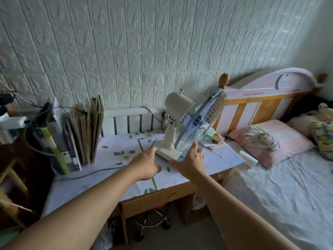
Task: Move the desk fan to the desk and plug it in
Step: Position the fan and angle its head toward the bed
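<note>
Cream desk fan with wire cage upright on your cloth-covered wooden desk, your left hand and right hand spread wide, empty, beside its base

Two bare forearms, no sleeves visible, left hand, right hand, apparently no rings or watch

- A home bedroom is shown, the lived-in kind.
- A bed with a wrinkled sheet, a pink pillow and soft toys is pushed against a wooden headboard.
- A small study surface covered in leaf-print cloth is wedged right beside the bed.
- Books and folders are stacked upright against the wall.
- Embossed white brick-pattern wallpaper is seen behind everything.
- A wheeled stool is tucked underneath.
</note>
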Available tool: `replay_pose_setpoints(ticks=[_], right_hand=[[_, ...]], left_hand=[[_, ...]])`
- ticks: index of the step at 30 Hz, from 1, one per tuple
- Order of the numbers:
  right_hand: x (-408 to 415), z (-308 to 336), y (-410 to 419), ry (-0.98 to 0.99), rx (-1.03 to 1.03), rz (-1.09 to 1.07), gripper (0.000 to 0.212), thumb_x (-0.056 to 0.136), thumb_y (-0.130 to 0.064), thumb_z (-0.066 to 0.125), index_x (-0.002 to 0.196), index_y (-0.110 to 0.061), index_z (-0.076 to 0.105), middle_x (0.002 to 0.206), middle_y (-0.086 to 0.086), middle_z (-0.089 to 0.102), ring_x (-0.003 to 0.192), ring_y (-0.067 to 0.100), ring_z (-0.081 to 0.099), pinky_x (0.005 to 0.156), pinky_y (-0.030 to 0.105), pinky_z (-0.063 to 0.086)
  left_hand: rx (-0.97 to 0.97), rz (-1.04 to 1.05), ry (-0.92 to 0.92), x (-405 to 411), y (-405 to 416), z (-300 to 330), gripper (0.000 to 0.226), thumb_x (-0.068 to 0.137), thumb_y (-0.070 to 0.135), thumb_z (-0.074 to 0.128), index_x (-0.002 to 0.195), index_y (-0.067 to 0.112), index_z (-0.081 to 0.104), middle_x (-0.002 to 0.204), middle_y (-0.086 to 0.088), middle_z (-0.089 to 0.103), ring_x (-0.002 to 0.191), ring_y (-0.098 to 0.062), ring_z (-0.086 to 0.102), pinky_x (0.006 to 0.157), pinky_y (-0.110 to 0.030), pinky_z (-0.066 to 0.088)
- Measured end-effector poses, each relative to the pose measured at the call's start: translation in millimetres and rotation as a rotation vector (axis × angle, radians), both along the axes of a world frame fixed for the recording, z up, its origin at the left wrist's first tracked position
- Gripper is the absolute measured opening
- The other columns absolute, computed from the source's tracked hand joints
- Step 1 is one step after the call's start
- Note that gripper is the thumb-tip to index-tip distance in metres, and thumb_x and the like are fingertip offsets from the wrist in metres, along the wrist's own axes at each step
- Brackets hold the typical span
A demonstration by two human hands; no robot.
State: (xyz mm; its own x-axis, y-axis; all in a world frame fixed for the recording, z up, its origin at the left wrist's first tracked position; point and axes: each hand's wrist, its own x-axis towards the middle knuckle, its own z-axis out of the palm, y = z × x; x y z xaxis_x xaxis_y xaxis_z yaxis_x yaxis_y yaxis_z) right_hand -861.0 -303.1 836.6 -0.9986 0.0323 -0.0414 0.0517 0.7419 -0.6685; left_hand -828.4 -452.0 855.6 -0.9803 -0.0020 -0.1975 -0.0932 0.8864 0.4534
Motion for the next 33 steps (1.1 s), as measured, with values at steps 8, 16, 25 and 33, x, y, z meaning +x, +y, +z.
replay_pose_setpoints(ticks=[8,16,25,33], right_hand=[[-44,-30,-38,-0.015,-0.049,-0.03,0.1,0.067,-0.037,0.076,0.142,-0.015,0.013,0.126,0.015,0.036,0.12,0.032,0.034,0.101,0.046,0.04],[-65,-49,-87,0.094,-0.046,-0.344,0.093,0.069,-0.029,0.072,0.14,-0.015,0.014,0.129,0.011,0.035,0.124,0.03,0.036,0.101,0.038,0.039],[-92,-46,-115,0.116,0.049,-0.775,0.076,0.074,-0.038,0.07,0.127,-0.012,0.022,0.129,0.015,0.028,0.123,0.032,0.032,0.104,0.038,0.032],[-122,-62,-129,0.236,-0.213,-0.978,0.127,0.065,-0.042,0.081,0.147,-0.012,-0.012,0.155,0.02,0.007,0.142,0.035,0.017,0.113,0.043,0.027]], left_hand=[[0.026,-0.012,-0.006,-62,-21,-13,0.074,0.089,0.034,0.057,0.149,0.016,0.016,0.14,-0.016,0.046,0.12,-0.031,0.05,0.083,-0.028,0.039],[0.023,-0.135,-0.027,-120,-64,-25,0.068,0.088,0.026,0.057,0.146,0.019,0.021,0.142,-0.015,0.045,0.124,-0.03,0.049,0.095,-0.034,0.045],[0.044,-0.42,0.009,-174,-95,-35,0.07,0.087,0.033,0.057,0.146,0.019,0.021,0.148,-0.01,0.04,0.13,-0.028,0.042,0.104,-0.039,0.039],[0.131,-0.545,0.028,-235,-98,-57,0.073,0.087,0.031,0.059,0.146,0.016,0.02,0.147,-0.009,0.043,0.131,-0.026,0.045,0.1,-0.033,0.038]])
